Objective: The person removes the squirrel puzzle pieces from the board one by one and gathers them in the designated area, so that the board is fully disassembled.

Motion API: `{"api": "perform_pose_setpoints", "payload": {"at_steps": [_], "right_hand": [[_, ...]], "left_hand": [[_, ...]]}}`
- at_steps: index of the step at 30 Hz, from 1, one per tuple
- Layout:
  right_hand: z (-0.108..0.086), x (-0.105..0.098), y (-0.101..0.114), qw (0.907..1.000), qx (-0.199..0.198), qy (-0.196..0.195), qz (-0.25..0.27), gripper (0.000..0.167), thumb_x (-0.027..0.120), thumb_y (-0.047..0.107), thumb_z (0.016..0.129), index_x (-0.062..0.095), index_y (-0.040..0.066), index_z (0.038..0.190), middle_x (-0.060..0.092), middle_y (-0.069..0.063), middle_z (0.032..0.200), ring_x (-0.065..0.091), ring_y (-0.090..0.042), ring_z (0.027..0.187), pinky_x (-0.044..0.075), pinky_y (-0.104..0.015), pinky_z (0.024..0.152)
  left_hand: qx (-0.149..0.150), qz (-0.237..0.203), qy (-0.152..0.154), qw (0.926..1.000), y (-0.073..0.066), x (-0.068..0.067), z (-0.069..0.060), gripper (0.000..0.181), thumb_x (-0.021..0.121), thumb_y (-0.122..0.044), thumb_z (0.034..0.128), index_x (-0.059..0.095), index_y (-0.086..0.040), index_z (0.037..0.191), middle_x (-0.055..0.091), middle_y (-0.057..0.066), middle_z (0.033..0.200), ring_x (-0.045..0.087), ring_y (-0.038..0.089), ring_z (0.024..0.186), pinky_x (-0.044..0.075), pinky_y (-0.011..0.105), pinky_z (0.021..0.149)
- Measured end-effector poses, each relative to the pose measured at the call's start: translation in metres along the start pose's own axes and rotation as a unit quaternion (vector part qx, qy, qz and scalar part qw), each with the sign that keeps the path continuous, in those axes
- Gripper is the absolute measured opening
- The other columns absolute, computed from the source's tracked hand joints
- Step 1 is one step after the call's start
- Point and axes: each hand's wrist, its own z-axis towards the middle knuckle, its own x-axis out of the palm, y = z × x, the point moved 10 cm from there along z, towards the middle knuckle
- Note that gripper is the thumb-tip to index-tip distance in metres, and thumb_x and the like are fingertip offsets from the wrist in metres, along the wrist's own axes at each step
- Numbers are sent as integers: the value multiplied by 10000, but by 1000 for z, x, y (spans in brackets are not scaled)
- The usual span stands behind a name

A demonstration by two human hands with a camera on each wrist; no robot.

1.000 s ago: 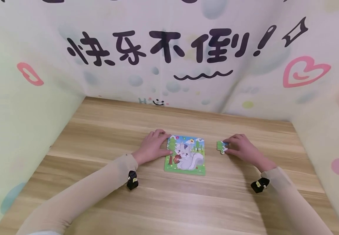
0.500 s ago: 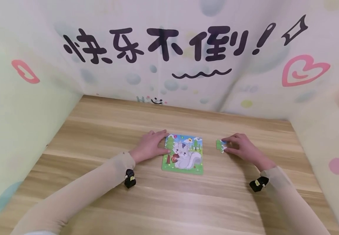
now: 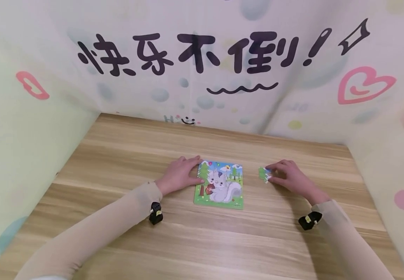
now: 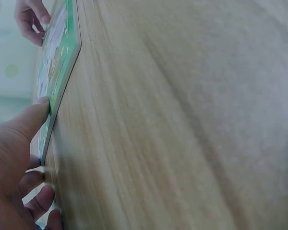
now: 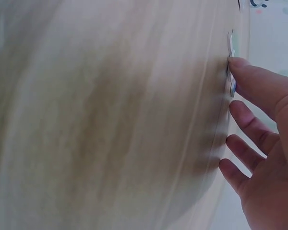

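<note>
A square squirrel jigsaw puzzle (image 3: 223, 186) lies flat on the wooden table in the head view. My left hand (image 3: 176, 176) rests along its left side, the thumb on the picture's edge and the index finger at the far left corner. The left wrist view shows that thumb (image 4: 31, 117) touching the board (image 4: 62, 57), the other fingers at the tabletop. Right of the puzzle, a small green jigsaw piece (image 3: 263, 174) with a knob lies between the thumb and index finger of my right hand (image 3: 291, 179). In the right wrist view the piece (image 5: 233, 88) shows edge-on.
The wooden tabletop (image 3: 202, 245) runs up to a printed cloth wall (image 3: 146, 97) at the back, with more walls at both sides. A black wrist camera (image 3: 156, 214) sits at the left cuff and another black camera (image 3: 310, 221) at the right cuff.
</note>
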Motion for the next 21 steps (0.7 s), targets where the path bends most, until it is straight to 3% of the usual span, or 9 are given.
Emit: {"api": "perform_pose_setpoints", "payload": {"at_steps": [5, 10, 14, 17, 21], "right_hand": [[0, -3, 3, 9999, -120, -58, -63, 394, 793, 162, 933, 691, 30, 1290, 668, -215, 1214, 547, -450, 1159, 401, -633, 995], [2, -3, 5, 9996, -272, -31, -80, 400, 792, 116, 923, 673, 0, 1287, 715, -162, 1116, 594, -401, 1087, 421, -602, 967], [5, -6, 12, 9995, -271, -116, -107, 372, 766, 89, 938, 668, -24, 1279, 712, -188, 1121, 575, -424, 1109, 419, -617, 980], [10, -8, 26, 9989, -368, -214, -196, 356, 757, 70, 940, 673, -22, 1273, 690, -192, 1112, 557, -437, 1130, 420, -628, 992], [20, -5, 53, 9980, -550, -168, -274, 349, 755, 57, 940, 677, -11, 1273, 684, -178, 1099, 561, -422, 1135, 432, -621, 1001]], "left_hand": [[71, 109, -82, 9999, -3, -4, 2, 807, 760, -518, 923, 479, -122, 1567, 384, 73, 1659, 514, 233, 1041, 451, 361, 875], [22, 87, -22, 10000, -3, -2, 1, 809, 761, -519, 923, 475, -131, 1572, 380, 65, 1663, 505, 227, 1034, 447, 346, 854], [23, 81, 3, 10000, -2, -1, 0, 801, 750, -523, 930, 475, -128, 1571, 382, 71, 1660, 560, 307, 1204, 469, 447, 1006], [30, 83, 9, 10000, -2, 0, 1, 798, 743, -526, 933, 474, -128, 1570, 382, 73, 1660, 509, 381, 1372, 397, 536, 1143], [7, 27, 46, 10000, -1, 1, 1, 804, 745, -523, 933, 467, -128, 1575, 377, 72, 1662, 469, 401, 1420, 356, 562, 1177]]}}
